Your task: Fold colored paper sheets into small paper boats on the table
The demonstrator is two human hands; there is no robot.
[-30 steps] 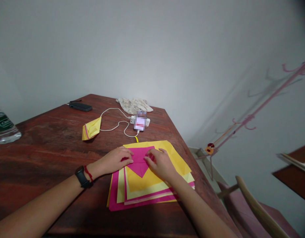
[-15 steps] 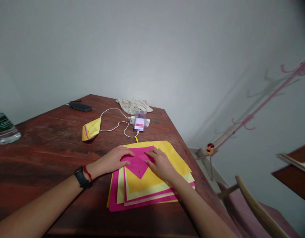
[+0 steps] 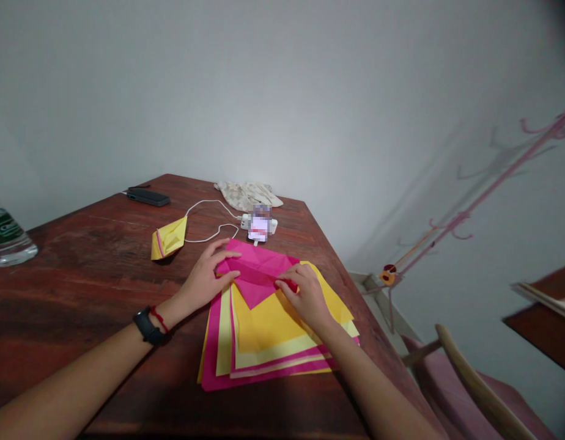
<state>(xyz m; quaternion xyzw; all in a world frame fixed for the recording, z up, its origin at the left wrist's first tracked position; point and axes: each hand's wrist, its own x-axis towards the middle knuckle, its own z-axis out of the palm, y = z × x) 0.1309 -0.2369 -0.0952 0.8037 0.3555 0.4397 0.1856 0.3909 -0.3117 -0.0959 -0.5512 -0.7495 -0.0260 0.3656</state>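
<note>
A folded sheet of magenta paper point(image 3: 255, 278) is raised a little over the far part of a stack of coloured paper point(image 3: 273, 330), its pointed flap facing me. At its left end, my left hand point(image 3: 213, 272) grips the edge between thumb and fingers. My right hand point(image 3: 306, 297) pinches the right end, where a fold stands open. The stack holds yellow, pale yellow and magenta sheets, fanned unevenly. A folded yellow paper piece point(image 3: 169, 238) with a pink stripe sits farther back on the left.
Behind the stack, a phone point(image 3: 258, 230) leans on a white charger with white cables point(image 3: 211, 237). A cloth point(image 3: 248, 194) and a black device point(image 3: 148, 197) lie at the wooden table's point(image 3: 103, 287) back. A water bottle point(image 3: 10, 238) stands left; a chair point(image 3: 475, 379) stands right.
Both hands have lifted the magenta paper off the stack and shifted it away from me. It has turned slightly, its right end now lower, and its fold has opened.
</note>
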